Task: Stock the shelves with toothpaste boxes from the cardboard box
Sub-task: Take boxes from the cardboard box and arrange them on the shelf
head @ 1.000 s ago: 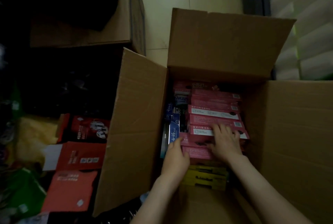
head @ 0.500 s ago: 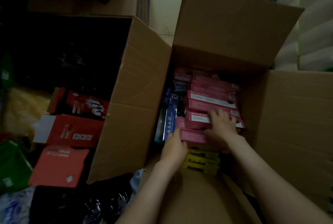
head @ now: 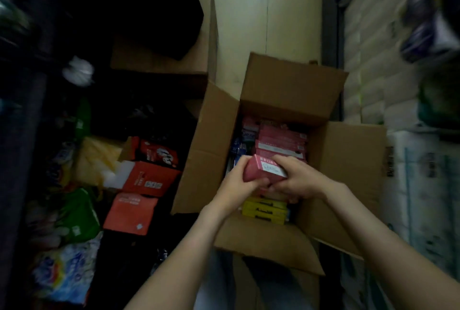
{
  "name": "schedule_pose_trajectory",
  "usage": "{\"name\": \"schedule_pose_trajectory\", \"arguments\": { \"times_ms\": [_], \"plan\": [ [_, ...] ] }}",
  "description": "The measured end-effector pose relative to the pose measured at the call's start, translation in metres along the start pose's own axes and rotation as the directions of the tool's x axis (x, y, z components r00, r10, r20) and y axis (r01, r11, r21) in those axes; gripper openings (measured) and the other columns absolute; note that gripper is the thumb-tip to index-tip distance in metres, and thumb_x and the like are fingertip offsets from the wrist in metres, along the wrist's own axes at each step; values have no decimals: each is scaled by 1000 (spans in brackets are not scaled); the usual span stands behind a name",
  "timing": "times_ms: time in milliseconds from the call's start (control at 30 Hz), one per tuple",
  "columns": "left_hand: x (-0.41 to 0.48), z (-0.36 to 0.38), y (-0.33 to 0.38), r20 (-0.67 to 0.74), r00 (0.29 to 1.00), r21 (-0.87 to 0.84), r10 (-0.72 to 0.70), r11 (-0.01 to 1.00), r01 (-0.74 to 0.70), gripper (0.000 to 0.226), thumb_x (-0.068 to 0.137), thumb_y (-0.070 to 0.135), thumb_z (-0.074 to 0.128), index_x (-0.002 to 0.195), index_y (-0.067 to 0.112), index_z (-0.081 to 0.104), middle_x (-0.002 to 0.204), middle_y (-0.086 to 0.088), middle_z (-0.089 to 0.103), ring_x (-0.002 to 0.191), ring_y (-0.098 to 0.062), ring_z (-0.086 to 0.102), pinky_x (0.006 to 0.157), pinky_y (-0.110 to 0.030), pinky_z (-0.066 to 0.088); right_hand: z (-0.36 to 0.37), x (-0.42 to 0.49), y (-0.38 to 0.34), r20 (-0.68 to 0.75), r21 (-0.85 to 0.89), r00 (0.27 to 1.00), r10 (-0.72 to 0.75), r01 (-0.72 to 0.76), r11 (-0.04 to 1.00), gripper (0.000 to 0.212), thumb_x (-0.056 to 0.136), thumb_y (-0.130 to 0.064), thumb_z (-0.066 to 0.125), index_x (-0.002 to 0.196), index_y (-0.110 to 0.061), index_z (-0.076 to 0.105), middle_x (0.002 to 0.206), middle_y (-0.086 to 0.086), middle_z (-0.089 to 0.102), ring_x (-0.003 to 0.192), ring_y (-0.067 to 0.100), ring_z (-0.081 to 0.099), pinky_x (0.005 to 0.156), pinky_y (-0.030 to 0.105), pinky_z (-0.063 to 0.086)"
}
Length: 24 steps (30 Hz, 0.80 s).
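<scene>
Two hands clasp one pink toothpaste bundle (head: 263, 170): left hand (head: 236, 186) curled round its left end, right hand (head: 302, 180) wrapped over its right end, bundle tilted above the contents of the open cardboard box (head: 291, 90). Inside the box: more pink boxes (head: 281, 140) toward the far wall, yellow boxes (head: 263, 210) at the near wall, blue boxes (head: 239, 146) along the left wall. Orange-red packs (head: 146, 180) lie outside the box, to its left.
</scene>
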<state>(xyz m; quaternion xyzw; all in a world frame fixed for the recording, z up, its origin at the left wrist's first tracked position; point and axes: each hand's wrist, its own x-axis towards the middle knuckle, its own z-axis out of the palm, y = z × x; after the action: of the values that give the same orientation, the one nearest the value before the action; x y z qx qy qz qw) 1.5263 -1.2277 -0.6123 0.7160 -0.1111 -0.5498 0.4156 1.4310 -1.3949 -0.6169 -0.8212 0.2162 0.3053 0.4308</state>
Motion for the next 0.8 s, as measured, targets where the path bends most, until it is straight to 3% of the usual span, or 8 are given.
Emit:
{"name": "schedule_pose_trajectory", "arguments": {
  "times_ms": [100, 167, 233, 300, 433, 500, 700, 800],
  "plan": [
    [-57, -23, 60, -121, 991, -104, 62, 992, -75, 32, 76, 38, 76, 101, 37, 56, 101, 4, 68, 95, -9, 65, 80, -27, 53, -51, -48, -64, -44, 91, 999, -19, 23, 996, 62, 73, -34, 79, 122, -29, 42, 112, -4, 54, 100, 11, 55, 83, 26, 49],
    [-102, -38, 98, -260, 961, -162, 88, 978, -133, 22, 85, 35, 69, 101, 27, 55, 97, 3, 67, 88, -6, 65, 73, -21, 51, -84, -85, -112, -61, 74, 994, -86, 91, 993, 67, 74, -31, 79, 128, -29, 41, 122, -5, 51, 108, 9, 53, 92, 28, 47],
    [-142, -55, 125, -442, 895, -177, 62, 972, -155, 23, 88, 43, 63, 96, 24, 54, 96, 1, 65, 90, -12, 64, 76, -27, 52, -109, -113, -157, -40, -121, 987, -157, 152, 981, 74, 74, -36, 77, 135, -29, 36, 127, -8, 44, 117, 12, 44, 102, 35, 39],
    [-177, -74, 145, -576, 817, -244, 11, 952, -185, 42, 79, 59, 62, 96, 21, 54, 100, -4, 65, 94, -21, 64, 86, -42, 54, -125, -132, -199, -24, -334, 976, -217, 197, 922, 72, 75, -39, 75, 135, -25, 37, 123, -5, 44, 117, 16, 41, 101, 36, 34],
    [-245, -110, 176, -708, 705, -425, -49, 826, -370, 30, 100, 33, 45, 111, 6, 49, 99, -7, 58, 85, -13, 59, 66, -27, 57, -138, -145, -279, -51, -492, 906, -421, 344, 800, 57, 71, -39, 76, 115, -19, 47, 107, -1, 50, 108, 24, 49, 89, 37, 41],
    [-274, -127, 180, -762, 646, -434, -55, 783, -445, 33, 101, 33, 42, 114, 4, 49, 105, -10, 59, 88, -16, 60, 66, -27, 56, -138, -147, -318, -55, -517, 854, -518, 420, 746, 60, 69, -39, 77, 118, -21, 48, 111, 0, 52, 111, 24, 47, 91, 38, 41],
    [-344, -179, 164, -890, 429, -422, -155, 636, -646, 45, 100, 36, 42, 125, -2, 49, 122, -23, 58, 89, -21, 62, 57, -25, 53, -117, -144, -412, -241, -380, 751, -615, 510, 772, 83, 64, -42, 84, 133, -17, 44, 128, 4, 43, 122, 26, 34, 103, 36, 31],
    [-375, -203, 158, -921, 354, -378, -164, 603, -703, 45, 100, 40, 41, 127, 4, 48, 120, -16, 59, 93, -21, 63, 67, -28, 53, -107, -136, -453, -263, -180, 726, -635, 610, 772, 61, 71, -28, 82, 123, -16, 53, 112, 1, 58, 103, 16, 53, 89, 25, 41]
  ]
}}
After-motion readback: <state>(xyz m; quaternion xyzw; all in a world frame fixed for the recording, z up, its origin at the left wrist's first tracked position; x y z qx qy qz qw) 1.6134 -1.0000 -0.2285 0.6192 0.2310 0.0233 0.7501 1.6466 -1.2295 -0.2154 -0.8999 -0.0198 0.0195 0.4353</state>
